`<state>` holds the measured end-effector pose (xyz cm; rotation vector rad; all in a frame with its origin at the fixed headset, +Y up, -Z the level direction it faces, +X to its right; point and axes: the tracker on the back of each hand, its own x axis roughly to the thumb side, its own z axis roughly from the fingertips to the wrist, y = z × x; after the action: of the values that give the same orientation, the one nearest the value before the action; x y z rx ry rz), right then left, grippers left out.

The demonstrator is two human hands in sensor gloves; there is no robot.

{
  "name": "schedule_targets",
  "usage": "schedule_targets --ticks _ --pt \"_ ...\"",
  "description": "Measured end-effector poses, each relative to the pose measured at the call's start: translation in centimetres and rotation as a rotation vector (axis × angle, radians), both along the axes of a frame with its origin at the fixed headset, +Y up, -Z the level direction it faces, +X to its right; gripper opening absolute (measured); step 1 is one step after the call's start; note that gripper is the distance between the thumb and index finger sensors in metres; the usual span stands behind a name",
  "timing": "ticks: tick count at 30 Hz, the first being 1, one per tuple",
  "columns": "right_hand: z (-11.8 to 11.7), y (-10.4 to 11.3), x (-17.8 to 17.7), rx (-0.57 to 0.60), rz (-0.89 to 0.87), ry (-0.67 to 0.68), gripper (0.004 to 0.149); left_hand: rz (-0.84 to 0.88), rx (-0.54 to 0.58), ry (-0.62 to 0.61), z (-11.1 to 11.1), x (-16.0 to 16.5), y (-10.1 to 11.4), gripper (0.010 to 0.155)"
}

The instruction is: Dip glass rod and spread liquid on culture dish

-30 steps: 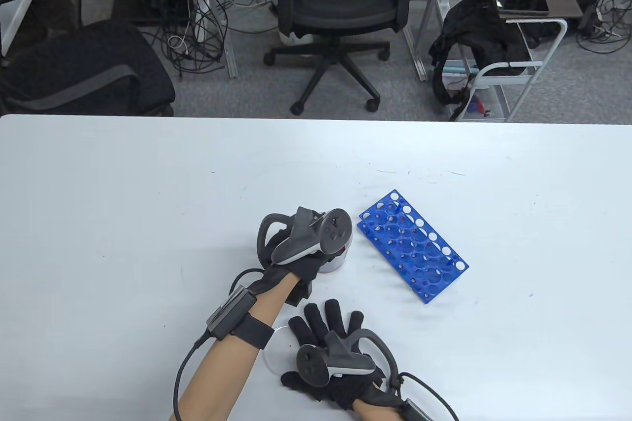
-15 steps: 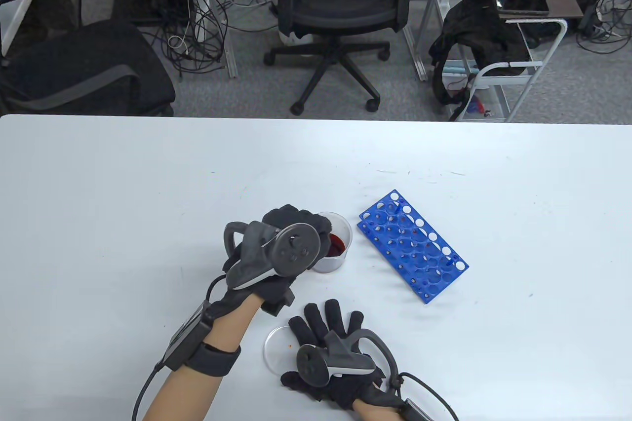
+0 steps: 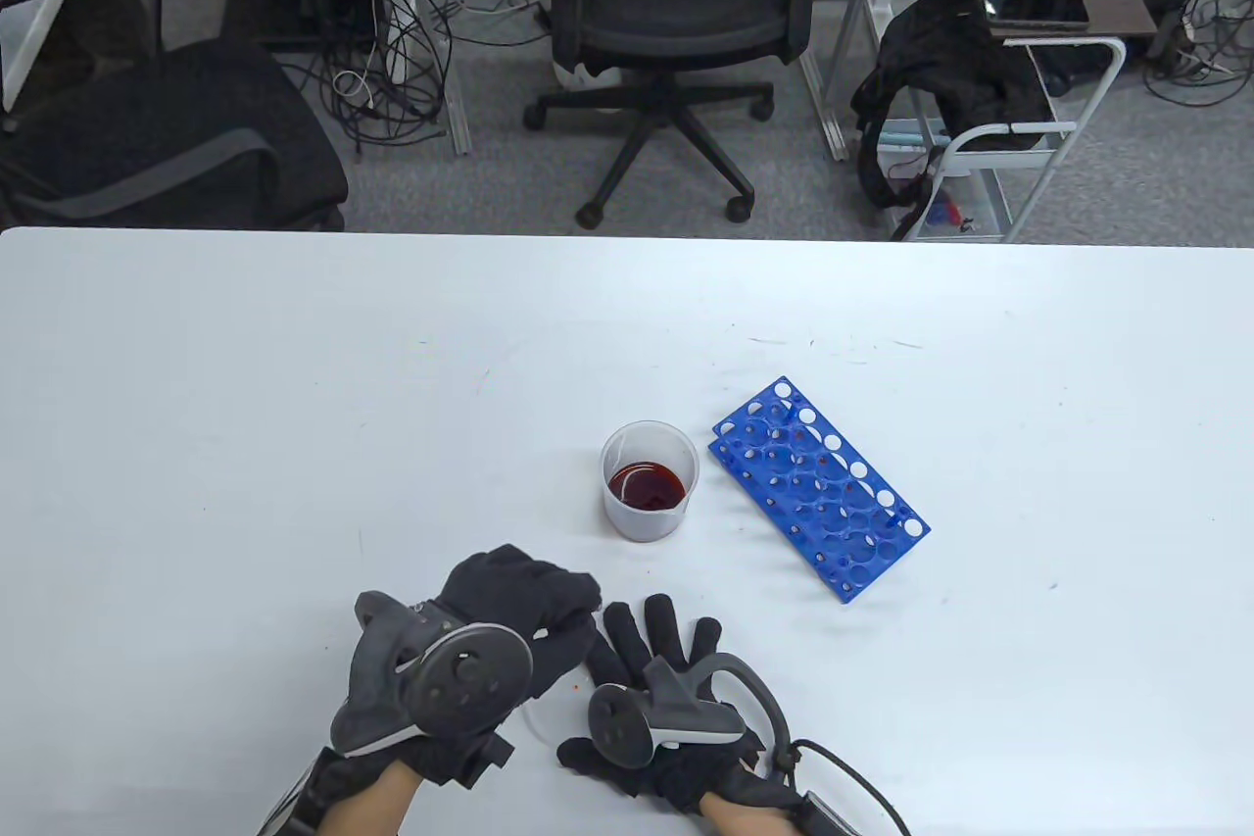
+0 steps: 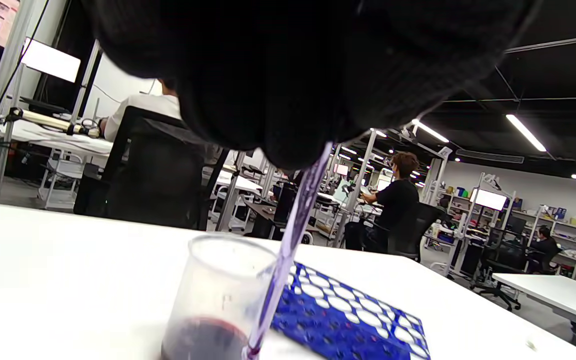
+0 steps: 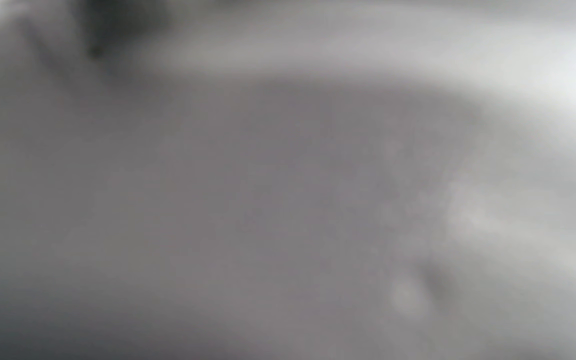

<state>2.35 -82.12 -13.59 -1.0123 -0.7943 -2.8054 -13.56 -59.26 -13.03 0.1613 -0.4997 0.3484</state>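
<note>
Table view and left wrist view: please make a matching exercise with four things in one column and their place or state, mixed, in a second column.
Things:
1. cup
2. rack
3. left hand
4. right hand

States:
A. lies flat with fingers spread
B. holds dark red liquid
C. blue, right of the cup
D. grips a glass rod

Pairs: 1-B, 2-C, 3-D, 4-A

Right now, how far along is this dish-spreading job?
The dip looks done: the left hand grips the glass rod away from the beaker of red liquid. In hand: it is near the culture dish, beside the right hand resting flat. Whether the rod touches the dish is hidden. Spreading is left.
</note>
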Motion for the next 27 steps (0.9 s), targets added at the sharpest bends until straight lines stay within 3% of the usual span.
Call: schedule_targets --ticks 9,20,27 --pt "0.0 0.0 0.0 0.0 0.0 0.0 0.101 -0.018 -0.083 -0.002 1.8 -1.0 -3.4 0.033" --pt "0.0 0.0 0.0 0.0 0.0 0.0 0.101 -0.048 -0.155 0.024 1.0 -1.5 -7.2 0.033" --pt "0.0 0.0 0.0 -0.003 0.0 0.0 0.101 -0.073 -0.198 0.021 0.7 -1.2 -8.4 0.033"
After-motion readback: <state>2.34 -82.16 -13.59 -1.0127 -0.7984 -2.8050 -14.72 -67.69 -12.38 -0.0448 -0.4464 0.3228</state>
